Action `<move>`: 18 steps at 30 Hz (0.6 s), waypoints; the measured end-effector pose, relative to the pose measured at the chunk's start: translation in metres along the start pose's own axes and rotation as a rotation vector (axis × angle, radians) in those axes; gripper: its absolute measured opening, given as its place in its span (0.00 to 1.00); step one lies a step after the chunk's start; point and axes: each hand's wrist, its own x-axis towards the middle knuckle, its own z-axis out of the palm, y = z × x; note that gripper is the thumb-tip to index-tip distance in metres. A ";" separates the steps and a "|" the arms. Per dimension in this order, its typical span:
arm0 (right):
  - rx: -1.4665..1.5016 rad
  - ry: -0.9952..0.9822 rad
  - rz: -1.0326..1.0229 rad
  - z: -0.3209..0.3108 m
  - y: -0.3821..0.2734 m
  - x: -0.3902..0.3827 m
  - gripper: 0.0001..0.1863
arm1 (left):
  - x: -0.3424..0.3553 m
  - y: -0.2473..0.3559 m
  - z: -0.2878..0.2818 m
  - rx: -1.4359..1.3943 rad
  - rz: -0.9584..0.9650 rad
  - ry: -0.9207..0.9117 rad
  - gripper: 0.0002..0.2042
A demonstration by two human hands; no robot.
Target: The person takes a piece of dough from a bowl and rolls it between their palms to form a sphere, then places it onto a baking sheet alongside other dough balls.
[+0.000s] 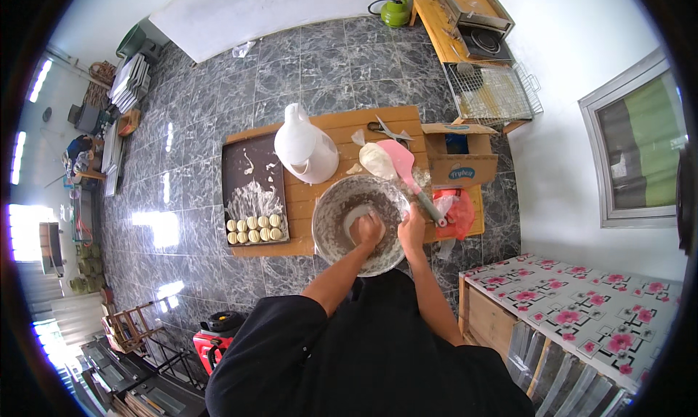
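Note:
A large round metal bowl (329, 248), its inside smeared with pale residue, sits at the table's near edge in front of me. My left hand (368, 229) reaches down into it and touches a pale, dough-like mass (353, 215) at the bottom; its fingertips are hidden. With my right hand (411, 229) I hold the bowl's right rim. A pink spatula (399, 157) with a grey handle lies beyond the bowl, next to a plastic bag of creamy white filling (376, 161). To the left, a dark tray (247, 159) holds several striped pale pieces (253, 229) in two rows.
A white jug-like plastic container (309, 151) stands on the wooden table (349, 122). Scissors (390, 130) lie near its far edge. At the right are a cardboard box (462, 171) and a red plastic bag (458, 215). A flower-patterned surface (574, 308) stands at lower right.

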 end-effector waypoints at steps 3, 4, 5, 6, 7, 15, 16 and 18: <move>0.016 0.014 -0.004 -0.001 -0.002 -0.002 0.17 | 0.000 -0.006 0.009 0.059 0.002 0.016 0.24; 0.037 0.037 -0.016 -0.001 -0.002 -0.002 0.16 | -0.001 -0.007 0.009 0.049 0.030 0.020 0.23; 0.028 0.032 0.003 0.000 -0.003 -0.002 0.15 | -0.002 -0.006 0.008 0.059 0.036 0.000 0.22; 0.019 0.037 0.015 0.000 -0.004 -0.002 0.14 | -0.003 -0.005 0.006 0.064 0.057 0.010 0.21; 0.005 0.037 0.029 0.001 -0.004 -0.001 0.14 | -0.005 -0.005 0.002 0.043 0.066 -0.086 0.20; -0.033 0.038 0.030 0.003 -0.001 0.003 0.09 | -0.003 -0.019 -0.047 0.212 0.417 -0.554 0.15; -0.039 0.038 0.024 0.003 -0.001 0.003 0.09 | 0.001 -0.018 -0.053 0.154 0.423 -0.454 0.15; -0.047 0.053 0.017 0.004 -0.001 0.003 0.09 | 0.007 -0.014 -0.062 0.013 0.448 -0.185 0.17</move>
